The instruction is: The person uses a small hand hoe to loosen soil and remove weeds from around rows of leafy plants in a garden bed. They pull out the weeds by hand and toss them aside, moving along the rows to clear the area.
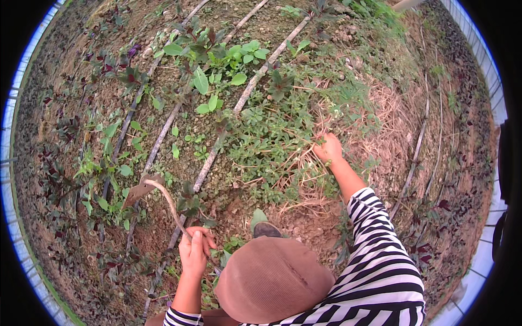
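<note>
My left hand (pixel 194 249) is closed around the curved handle of a hand hoe (pixel 140 189), whose rusty metal blade hangs above a drip line at the left. With my right hand (pixel 328 147) I grip the reddish stems of a sprawling green weed mat (pixel 265 138), right of the middle. The fingertips of that hand are partly hidden among the stems. Pulled or dry-looking pale stems (pixel 387 118) lie on the soil to its right. Broad-leaved green plants (pixel 212 77) grow farther ahead, away from both hands.
Several drip lines (pixel 163 132) run lengthwise over the soil. Dark red-leaved plants (pixel 57 175) stand in rows at the left, and others (pixel 444 205) at the right. One such plant (pixel 189 199) grows near my left hand. A shoe tip (pixel 267 229) shows beyond my brown-clad knee (pixel 273 281).
</note>
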A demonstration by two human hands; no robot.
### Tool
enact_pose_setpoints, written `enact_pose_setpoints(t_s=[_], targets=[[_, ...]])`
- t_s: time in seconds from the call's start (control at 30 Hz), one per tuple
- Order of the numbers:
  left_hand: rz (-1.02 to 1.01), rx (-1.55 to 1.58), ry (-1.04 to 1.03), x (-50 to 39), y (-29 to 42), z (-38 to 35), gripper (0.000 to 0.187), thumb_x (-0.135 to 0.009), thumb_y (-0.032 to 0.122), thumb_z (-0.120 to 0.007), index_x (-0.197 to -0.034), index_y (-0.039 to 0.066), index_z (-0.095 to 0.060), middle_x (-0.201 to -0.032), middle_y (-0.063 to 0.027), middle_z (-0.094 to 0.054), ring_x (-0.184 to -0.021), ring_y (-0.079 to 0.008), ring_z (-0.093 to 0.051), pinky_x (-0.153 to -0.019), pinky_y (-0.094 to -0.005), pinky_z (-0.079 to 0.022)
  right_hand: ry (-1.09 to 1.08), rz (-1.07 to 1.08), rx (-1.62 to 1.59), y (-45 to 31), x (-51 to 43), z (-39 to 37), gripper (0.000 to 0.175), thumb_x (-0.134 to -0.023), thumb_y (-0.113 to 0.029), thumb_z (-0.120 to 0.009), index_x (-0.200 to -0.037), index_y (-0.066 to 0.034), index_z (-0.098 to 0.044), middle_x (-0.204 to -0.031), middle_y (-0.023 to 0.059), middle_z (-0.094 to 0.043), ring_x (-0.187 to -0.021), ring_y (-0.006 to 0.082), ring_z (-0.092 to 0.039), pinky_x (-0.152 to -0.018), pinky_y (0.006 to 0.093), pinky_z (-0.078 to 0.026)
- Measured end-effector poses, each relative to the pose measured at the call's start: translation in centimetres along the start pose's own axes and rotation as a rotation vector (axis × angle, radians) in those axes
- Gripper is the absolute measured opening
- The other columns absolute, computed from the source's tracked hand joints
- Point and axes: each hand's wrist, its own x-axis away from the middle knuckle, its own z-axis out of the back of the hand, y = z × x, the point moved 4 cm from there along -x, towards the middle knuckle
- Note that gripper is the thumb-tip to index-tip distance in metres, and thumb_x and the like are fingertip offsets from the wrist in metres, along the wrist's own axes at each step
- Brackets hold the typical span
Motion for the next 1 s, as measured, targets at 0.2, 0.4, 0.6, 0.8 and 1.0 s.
enact_pose_setpoints(t_s=[0.2,0.4,0.6,0.8,1.0], targets=[[-0.006,-0.018,-0.009,0.3,-0.8,0.3,0.023,-0.095,0.02,-0.04,-0.091,0.0,-0.051,-0.048,-0.0008,-0.042,-0.05,-0.0134,-0.05,-0.074,-0.0331,-0.047,-0.044,-0.176,-0.138,-1.0,1.2,1.4,0.019,-0.074,-0.02,-0.061,-0.083,-0.0035,-0.059,-0.076,0.0148,-0.06,-0.07,0.0303,-0.058,-0.065,0.036,-0.046],[0.039,-0.017,-0.042,0.5,-1.3,-0.1,0.023,-0.094,0.02,-0.041,-0.091,0.0,-0.051,-0.049,-0.0015,-0.044,-0.05,-0.0132,-0.05,-0.07,-0.0302,-0.047,0.215,-0.299,-0.605,-0.2,5.6,5.2,0.032,-0.075,-0.009,-0.061,-0.105,0.0021,-0.059,-0.076,0.008,-0.062,-0.067,0.0177,-0.057,-0.061,0.0305,-0.046],[0.036,-0.03,-0.106,0.1,-1.2,1.0,0.022,-0.094,0.019,-0.041,-0.093,0.0,-0.052,-0.057,-0.004,-0.05,-0.05,-0.01,-0.05,-0.053,-0.0235,-0.042,0.355,-0.161,0.025,12.7,6.1,12.1,0.025,-0.086,-0.02,-0.046,-0.096,0.0,-0.058,-0.073,0.0109,-0.061,-0.064,0.0209,-0.057,-0.059,0.0347,-0.045],[0.093,-0.148,-0.042,1.3,-2.2,4.1,0.02,-0.094,0.018,-0.042,-0.093,0.001,-0.052,-0.065,-0.006,-0.056,-0.049,-0.0062,-0.047,-0.046,-0.0182,-0.036,0.59,-0.669,-0.622,22.3,4.2,14.5,0.052,-0.084,-0.044,-0.052,-0.072,0.0054,-0.059,-0.054,0.0032,-0.048,-0.05,0.0185,-0.043,-0.05,0.0392,-0.034],[0.118,-0.103,0.021,0.8,-2.7,3.7,0.025,-0.095,0.022,-0.041,-0.09,-0.001,-0.05,-0.051,-0.0013,-0.043,-0.049,-0.0112,-0.048,-0.057,-0.026,-0.044,-0.154,-0.767,0.262,23.1,1.6,7.1,0.063,-0.084,-0.053,-0.035,-0.104,0.0021,-0.06,-0.107,0.0265,-0.057,-0.104,0.0374,-0.053,-0.088,0.0414,-0.041]])
